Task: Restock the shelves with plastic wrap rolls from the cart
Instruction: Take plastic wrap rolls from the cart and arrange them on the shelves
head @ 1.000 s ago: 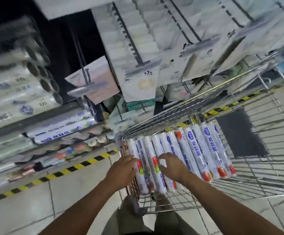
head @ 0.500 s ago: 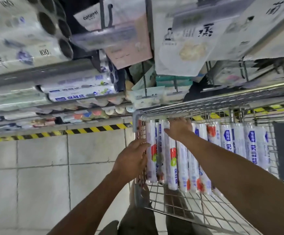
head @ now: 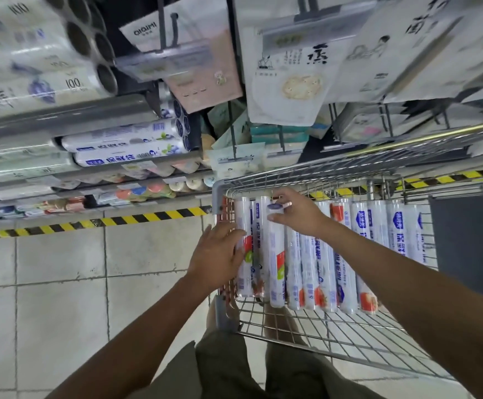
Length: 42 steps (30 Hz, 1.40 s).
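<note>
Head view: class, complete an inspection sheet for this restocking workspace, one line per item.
Surface: wire cart, tiled floor.
Job's things: rolls lie side by side in the cart; shelves at left hold more.
Clutter: nothing seen.
Hands: left hand lies on the leftmost roll, grip unclear; right hand pinches a roll's far end.
Cables: nothing seen.
Surroundings: hanging packets above; striped tape on the floor.

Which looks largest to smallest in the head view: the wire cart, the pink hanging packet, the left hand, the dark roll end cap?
1. wire cart
2. pink hanging packet
3. left hand, though being nearer the camera enlarges it, so its lead over nothing but the cap is sure
4. dark roll end cap
</note>
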{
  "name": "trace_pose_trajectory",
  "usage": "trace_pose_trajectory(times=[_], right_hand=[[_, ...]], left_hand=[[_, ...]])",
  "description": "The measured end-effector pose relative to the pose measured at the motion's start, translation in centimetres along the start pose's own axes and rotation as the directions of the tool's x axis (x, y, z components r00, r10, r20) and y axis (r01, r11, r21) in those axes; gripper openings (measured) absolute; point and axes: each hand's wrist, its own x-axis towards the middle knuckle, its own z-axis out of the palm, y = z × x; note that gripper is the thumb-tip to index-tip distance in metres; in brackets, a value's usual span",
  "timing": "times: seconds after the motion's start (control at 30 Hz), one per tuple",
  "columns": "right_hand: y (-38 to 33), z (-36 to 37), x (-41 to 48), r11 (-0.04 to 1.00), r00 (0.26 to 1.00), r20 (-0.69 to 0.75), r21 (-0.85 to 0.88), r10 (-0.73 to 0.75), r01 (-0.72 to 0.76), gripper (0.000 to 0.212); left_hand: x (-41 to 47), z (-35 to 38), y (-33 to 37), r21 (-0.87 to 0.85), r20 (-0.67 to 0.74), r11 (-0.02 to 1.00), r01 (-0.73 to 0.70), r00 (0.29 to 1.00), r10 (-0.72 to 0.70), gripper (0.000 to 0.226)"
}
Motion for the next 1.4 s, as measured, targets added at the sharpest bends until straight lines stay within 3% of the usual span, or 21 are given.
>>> trace_pose_trajectory(times=[0.1, 0.23, 0.33, 0.4, 0.47, 0.5, 0.57, 0.6, 0.67, 0.77, 0.93, 1.03, 1.1, 1.17, 1.27, 1.4], right_hand=[[-2.6, -1.4, -1.8, 0.994, 0.999, -0.032, 0.112, -0.014, 0.017, 0.076], [-7.2, -3.4, -3.2, 0.936, 0.998, -0.056, 0.347, -0.037, 0.054, 0.072], [-9.2, -3.8, -3.1, 0.87, 0.998, -0.037, 0.488, -0.054, 0.065, 0.057], [-9.0, -3.6, -2.5, 0.875, 0.997, 0.042, 0.483, -0.063, 0.035, 0.042], [-7.1, -3.1, -1.4, 0.961, 0.995, 0.091, 0.275, -0.026, 0.0, 0.044], [-5.6, -2.8, -0.6, 0.999, 0.994, 0.105, 0.052, 0.001, -0.006, 0.056], [-2.1, -2.4, 1.2, 0.889, 0.991, 0.113, -0.457, 0.074, -0.015, 0.065], [-0.5, -2.1, 2.0, 0.798, 0.988, 0.11, -0.603, 0.105, -0.018, 0.064], [1.8, -1.4, 3.3, 0.69, 0.979, 0.088, -0.721, 0.185, -0.065, 0.067], [3.3, -0.2, 4.7, 0.603, 0.965, 0.061, -0.79, 0.256, -0.11, 0.072], [3.5, 0.1, 4.2, 0.611, 0.987, 0.003, -0.786, 0.162, -0.099, 0.073], [2.4, -0.3, 2.2, 0.734, 0.996, -0.073, -0.674, 0.045, -0.082, 0.062], [1.4, -0.6, 0.4, 0.898, 0.991, -0.122, -0.429, 0.051, -0.099, 0.048], [0.9, -0.7, -1.2, 0.979, 0.982, -0.159, -0.161, 0.1, -0.125, 0.039], [0.3, -0.5, -3.3, 0.976, 0.962, -0.169, 0.083, 0.213, -0.201, 0.048], [0.2, 0.2, -5.8, 0.928, 0.959, -0.044, 0.266, 0.28, -0.259, 0.039]], left_hand=[[0.0, -0.8, 2.4, -0.226, 0.098, 0.968, 0.108, 0.991, -0.088, 0.058], [-0.4, -1.2, 4.9, -0.626, 0.301, 0.705, 0.334, 0.937, -0.177, 0.088], [-0.5, -1.0, 5.3, -0.745, 0.31, 0.543, 0.387, 0.922, -0.232, 0.056], [-0.9, -1.6, 5.1, -0.775, 0.28, 0.503, 0.382, 0.922, -0.268, 0.034], [-1.7, -2.0, 4.1, -0.762, 0.253, 0.52, 0.387, 0.916, -0.31, 0.035], [-2.3, -2.0, 3.3, -0.752, 0.247, 0.525, 0.398, 0.909, -0.336, 0.039], [-3.2, -1.8, 1.6, -0.753, 0.254, 0.499, 0.429, 0.889, -0.381, 0.052], [-3.7, -1.6, 0.8, -0.755, 0.264, 0.483, 0.443, 0.88, -0.394, 0.061], [-4.1, -1.1, -0.1, -0.764, 0.289, 0.452, 0.461, 0.87, -0.399, 0.064], [-4.3, -0.3, -0.7, -0.776, 0.304, 0.428, 0.463, 0.87, -0.389, 0.043], [-4.3, 0.1, -0.9, -0.791, 0.297, 0.407, 0.456, 0.869, -0.397, 0.029], [-4.5, -0.3, -0.7, -0.802, 0.292, 0.395, 0.448, 0.871, -0.396, 0.039], [-4.6, -0.5, -0.5, -0.804, 0.303, 0.38, 0.457, 0.865, -0.4, 0.044], [-4.6, -0.9, -0.1, -0.801, 0.309, 0.369, 0.472, 0.853, -0.421, 0.035], [-4.8, -1.5, 0.6, -0.797, 0.315, 0.369, 0.478, 0.85, -0.421, 0.034], [-5.5, -2.4, 1.7, -0.806, 0.269, 0.397, 0.439, 0.87, -0.414, 0.047]])
